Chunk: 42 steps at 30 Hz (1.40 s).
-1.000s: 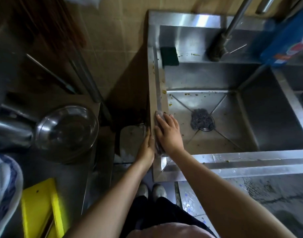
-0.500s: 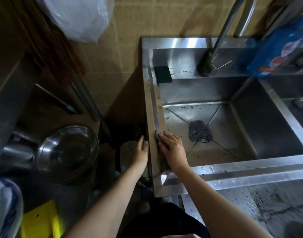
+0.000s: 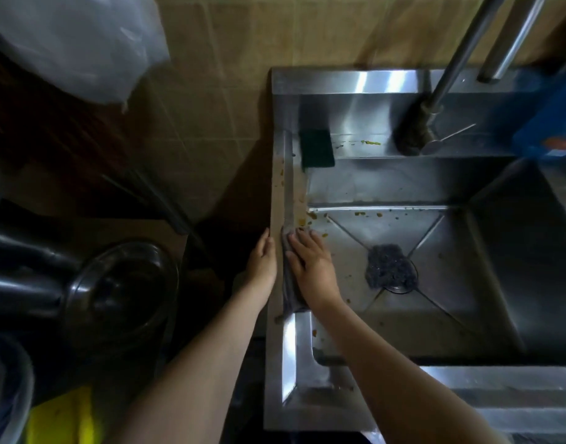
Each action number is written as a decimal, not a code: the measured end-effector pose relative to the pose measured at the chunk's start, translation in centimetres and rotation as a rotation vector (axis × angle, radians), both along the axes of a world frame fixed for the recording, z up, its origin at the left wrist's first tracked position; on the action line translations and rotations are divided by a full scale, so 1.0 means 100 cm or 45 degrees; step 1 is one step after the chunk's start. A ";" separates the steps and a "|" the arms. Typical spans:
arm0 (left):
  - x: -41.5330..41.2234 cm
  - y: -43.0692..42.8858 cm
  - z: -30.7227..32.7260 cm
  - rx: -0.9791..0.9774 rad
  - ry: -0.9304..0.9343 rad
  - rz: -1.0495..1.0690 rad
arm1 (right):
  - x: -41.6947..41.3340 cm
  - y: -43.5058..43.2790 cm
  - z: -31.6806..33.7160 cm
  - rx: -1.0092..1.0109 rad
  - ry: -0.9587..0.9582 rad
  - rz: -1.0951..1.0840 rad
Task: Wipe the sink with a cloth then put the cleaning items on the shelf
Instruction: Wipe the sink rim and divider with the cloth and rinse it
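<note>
A steel sink fills the right half of the head view, with food scraps scattered on its floor and left rim. My right hand lies flat on a grey cloth and presses it against the sink's left rim. My left hand rests with straight fingers against the outer side of that rim. A grey steel-wool scrubber sits on the drain. A dark green sponge lies on the back ledge at the left corner.
The tap rises from the back ledge. A blue bottle stands at the far right. Left of the sink, a steel bowl sits on a low counter, a yellow object below it. A white plastic bag hangs on the tiled wall.
Both hands have slid a little farther away along the sink's left rim with the cloth. The camera has tilted up, so more of the wall and the bag shows.
</note>
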<state>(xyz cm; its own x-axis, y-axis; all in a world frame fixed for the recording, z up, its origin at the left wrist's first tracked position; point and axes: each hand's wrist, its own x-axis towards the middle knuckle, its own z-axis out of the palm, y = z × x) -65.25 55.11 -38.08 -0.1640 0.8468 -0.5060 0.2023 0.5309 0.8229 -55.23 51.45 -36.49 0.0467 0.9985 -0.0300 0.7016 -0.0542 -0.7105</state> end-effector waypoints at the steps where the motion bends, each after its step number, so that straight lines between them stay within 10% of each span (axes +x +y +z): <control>1: 0.002 0.004 -0.003 -0.021 0.023 -0.007 | 0.000 0.001 -0.005 0.027 -0.073 0.050; 42: 0.014 0.004 -0.010 0.090 0.395 -0.022 | 0.009 0.091 -0.028 -0.030 -0.247 0.081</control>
<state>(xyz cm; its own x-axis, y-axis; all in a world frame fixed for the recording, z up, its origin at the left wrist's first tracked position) -63.83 55.53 -39.08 -0.2863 0.8821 -0.3741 0.4580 0.4690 0.7552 -54.29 60.56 -39.34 -0.0094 0.9987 -0.0497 0.8279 -0.0201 -0.5606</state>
